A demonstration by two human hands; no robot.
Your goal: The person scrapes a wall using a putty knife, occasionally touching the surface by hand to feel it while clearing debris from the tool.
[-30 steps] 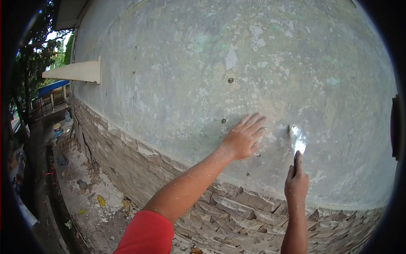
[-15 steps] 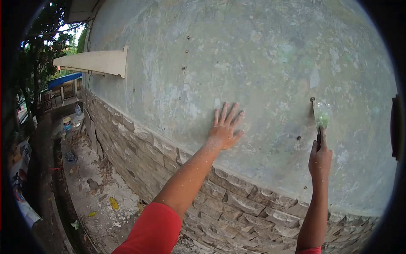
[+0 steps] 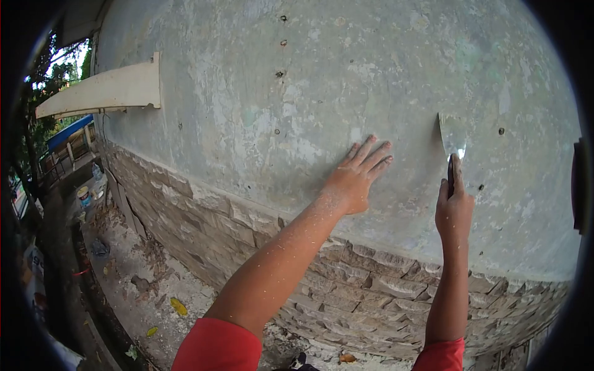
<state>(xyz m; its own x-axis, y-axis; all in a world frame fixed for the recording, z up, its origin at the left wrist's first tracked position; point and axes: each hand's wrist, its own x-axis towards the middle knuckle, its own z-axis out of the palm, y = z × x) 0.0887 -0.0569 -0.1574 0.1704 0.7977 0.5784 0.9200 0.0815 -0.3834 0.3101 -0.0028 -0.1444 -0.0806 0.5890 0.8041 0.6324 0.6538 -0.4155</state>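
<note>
Right of center, the right hand (image 3: 455, 213) closes its fingers around a putty knife (image 3: 455, 135), blade above them, shifted left off the hole (image 3: 501, 131). Centrally, the left hand (image 3: 351, 184) spreads its fingers against the wall (image 3: 216, 142).

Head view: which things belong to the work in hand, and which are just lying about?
In the work:
- scraper, held in the right hand
- left hand, spread at the wall

Lying about:
- tub
- bottle
- yellow leaf
</note>
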